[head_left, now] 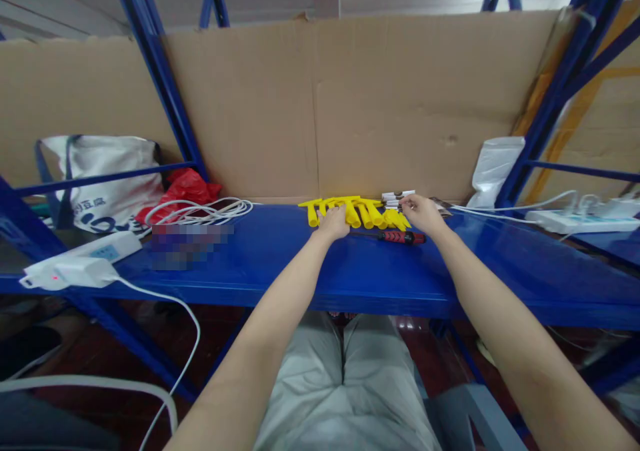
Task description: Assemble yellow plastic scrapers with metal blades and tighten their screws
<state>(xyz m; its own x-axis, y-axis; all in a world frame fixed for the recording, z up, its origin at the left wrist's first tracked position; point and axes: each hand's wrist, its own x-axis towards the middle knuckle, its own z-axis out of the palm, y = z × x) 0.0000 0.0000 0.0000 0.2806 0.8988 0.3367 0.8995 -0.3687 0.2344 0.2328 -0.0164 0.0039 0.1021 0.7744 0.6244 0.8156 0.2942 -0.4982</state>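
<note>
Several yellow plastic parts (361, 211) lie in a row at the back of the blue shelf (310, 271). My left hand (334, 223) rests on the left part of that row, its fingers curled over the yellow pieces. My right hand (421, 212) reaches the right end of the row, fingers pinched at a small stack of white and black pieces (397, 197). A red-handled screwdriver (403, 237) lies on the shelf just in front of my right hand.
A cardboard sheet (350, 104) backs the shelf. Coiled white cable (200, 211), a red bag (183, 187) and a white tote bag (107, 181) sit to the left. White power strips lie at the left (87, 261) and right (583, 221). Blue rack posts frame both sides.
</note>
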